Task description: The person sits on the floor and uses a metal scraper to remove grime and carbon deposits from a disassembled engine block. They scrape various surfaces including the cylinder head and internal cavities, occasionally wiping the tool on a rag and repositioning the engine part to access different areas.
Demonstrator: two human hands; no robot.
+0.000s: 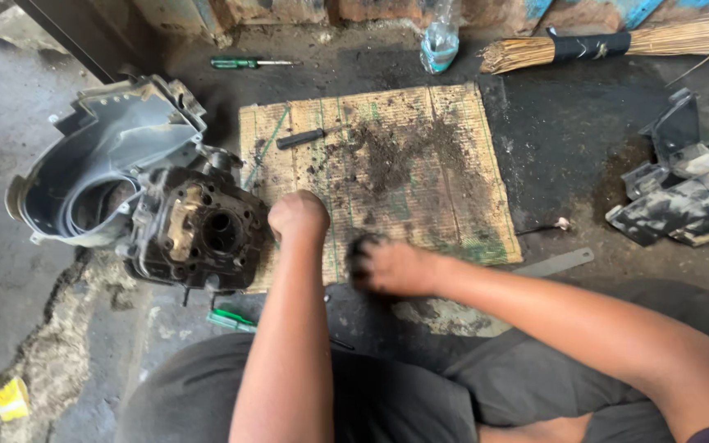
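Engine block [198, 230] sits left of centre on the floor, bore facing up — touching the mat [453, 164] edge. Left hand [297, 217] is clenched in a fist just right of it, clearly nearer. Right hand [387, 264] is blurred low on the mat; can't tell its fingers. Open room lies upper right.

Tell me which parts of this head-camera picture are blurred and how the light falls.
Head view: the right hand is smeared by motion blur, its fingers indistinct; the left hand, a closed fist, is sharper. The engine block and woven mat are in focus. Light is soft and even, without glare; the frame edges bow slightly from the wide lens.
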